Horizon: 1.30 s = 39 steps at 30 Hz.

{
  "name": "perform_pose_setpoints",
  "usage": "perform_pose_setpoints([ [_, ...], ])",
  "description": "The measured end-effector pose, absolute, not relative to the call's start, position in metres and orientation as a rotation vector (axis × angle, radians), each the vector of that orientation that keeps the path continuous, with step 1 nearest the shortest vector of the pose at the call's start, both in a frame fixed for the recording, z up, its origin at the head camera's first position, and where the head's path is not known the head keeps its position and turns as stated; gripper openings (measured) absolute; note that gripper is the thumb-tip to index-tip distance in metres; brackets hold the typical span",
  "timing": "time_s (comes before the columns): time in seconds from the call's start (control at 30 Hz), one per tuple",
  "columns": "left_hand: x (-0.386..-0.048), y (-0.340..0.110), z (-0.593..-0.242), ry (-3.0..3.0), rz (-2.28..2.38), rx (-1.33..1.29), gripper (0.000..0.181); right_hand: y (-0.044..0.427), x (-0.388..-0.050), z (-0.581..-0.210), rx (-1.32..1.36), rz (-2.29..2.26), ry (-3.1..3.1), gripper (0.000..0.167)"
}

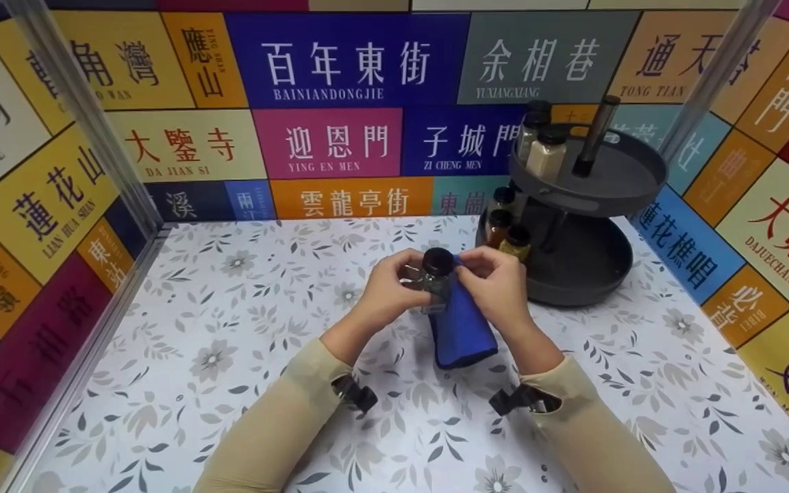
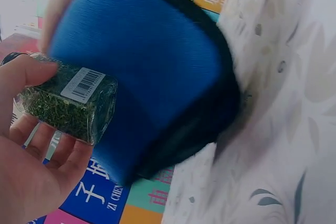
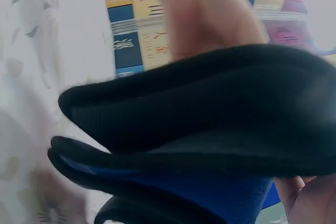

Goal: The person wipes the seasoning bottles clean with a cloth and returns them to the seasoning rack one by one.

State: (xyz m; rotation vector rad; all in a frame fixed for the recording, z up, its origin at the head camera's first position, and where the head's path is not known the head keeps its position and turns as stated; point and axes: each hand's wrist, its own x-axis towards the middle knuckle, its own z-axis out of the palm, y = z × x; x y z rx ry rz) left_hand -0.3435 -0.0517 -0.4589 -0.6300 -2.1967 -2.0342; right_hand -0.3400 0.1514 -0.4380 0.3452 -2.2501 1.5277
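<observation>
A square glass spice jar [image 1: 435,284] with a black cap and green dried herbs inside is gripped by my left hand [image 1: 394,284]. In the left wrist view the jar [image 2: 73,98] shows a white barcode label, with thumb and fingers around it. My right hand [image 1: 497,281] pinches the top of a blue cloth [image 1: 466,329] with black edging, which hangs folded right beside the jar. The cloth [image 3: 210,114] fills much of the right wrist view and hides most of the right fingers there. Whether cloth and jar touch cannot be told.
A dark grey two-tier round rack [image 1: 586,281] stands at the back right, near the right hand. Spice jars [image 1: 514,241] sit on its lower tier, and others, including a pale one [image 1: 546,156], on the upper. A floral cloth covers the table [image 1: 216,404]; printed walls enclose it.
</observation>
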Motion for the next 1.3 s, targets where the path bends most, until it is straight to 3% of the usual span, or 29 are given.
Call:
perform_pose_setpoints([
  [0.23, -0.342, -0.053, -0.455, -2.183, -2.03, -0.635, 0.049, 0.147, -0.349, -0.456, 0.325, 1.384, -2.432, 0.011],
  [0.63, -0.351, -0.052, -0.465, -2.24, -1.975, -0.602, 0.046, 0.161, -0.325, -0.41, 0.353, 1.831, -1.968, 0.015],
  [1.0, -0.377, -0.062, -0.512, -2.448, -1.808, -0.274, 0.042, 0.198, -0.341, -0.396, 0.203, 1.821, -1.847, 0.015],
  [1.3, -0.384, -0.066, -0.53, -2.561, -1.668, -0.176, 0.043, 0.195, -0.342, -0.399, 0.215, 1.841, -1.877, 0.015],
])
